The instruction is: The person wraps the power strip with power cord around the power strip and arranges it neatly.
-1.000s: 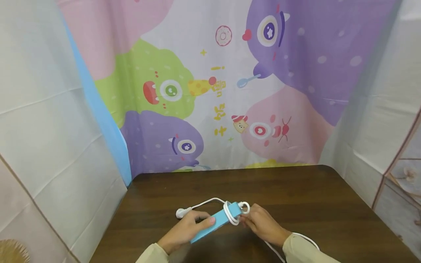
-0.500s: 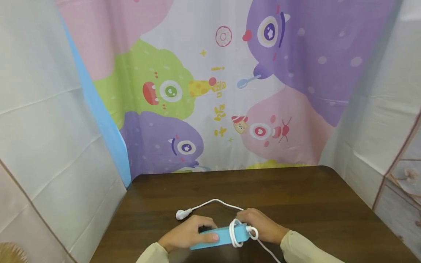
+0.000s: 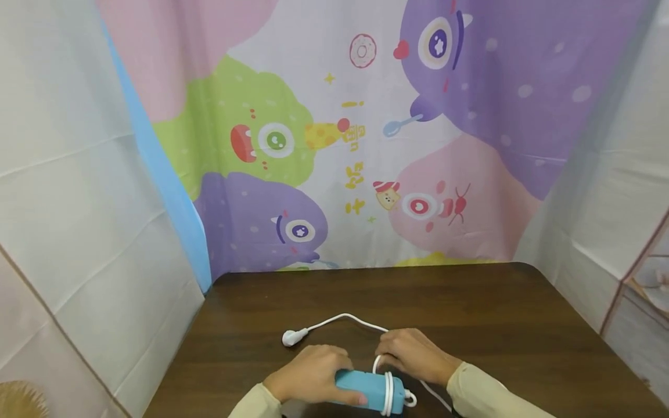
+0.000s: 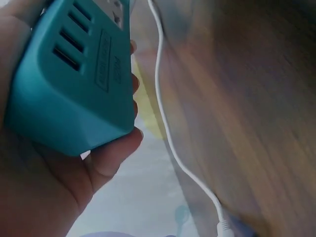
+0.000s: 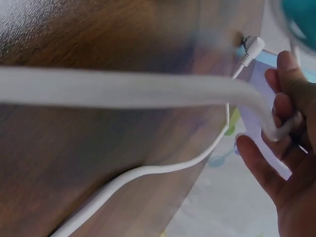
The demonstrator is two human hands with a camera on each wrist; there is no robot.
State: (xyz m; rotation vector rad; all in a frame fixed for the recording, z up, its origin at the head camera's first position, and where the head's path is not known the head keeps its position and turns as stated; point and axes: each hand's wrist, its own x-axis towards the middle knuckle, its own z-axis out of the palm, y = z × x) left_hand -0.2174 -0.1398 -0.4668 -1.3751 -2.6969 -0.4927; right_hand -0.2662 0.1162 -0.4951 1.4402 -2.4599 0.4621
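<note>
My left hand (image 3: 313, 374) grips a blue power strip (image 3: 368, 390), its thumb along the near side. In the left wrist view the power strip (image 4: 84, 74) shows several USB slots and part of a white socket face. White cord (image 3: 389, 395) is wound around the strip's right end. Just right of the strip, my right hand (image 3: 418, 355) holds a stretch of that cord; in the right wrist view the cord (image 5: 148, 89) runs into its curled fingers (image 5: 284, 106). The white plug (image 3: 294, 337) lies on the table, its cord curving toward the right hand.
The dark wooden table (image 3: 470, 302) spans the lower view. A cartoon-printed curtain (image 3: 345, 232) hangs behind its far edge, with pale cloth walls (image 3: 94, 174) at both sides. A straw-coloured bristly object (image 3: 22, 399) shows at the lower left.
The power strip has moved lower and to the right, turning from a diagonal tilt to nearly level. The right hand has moved from the strip's end to beyond it with the cord. The plug stays put.
</note>
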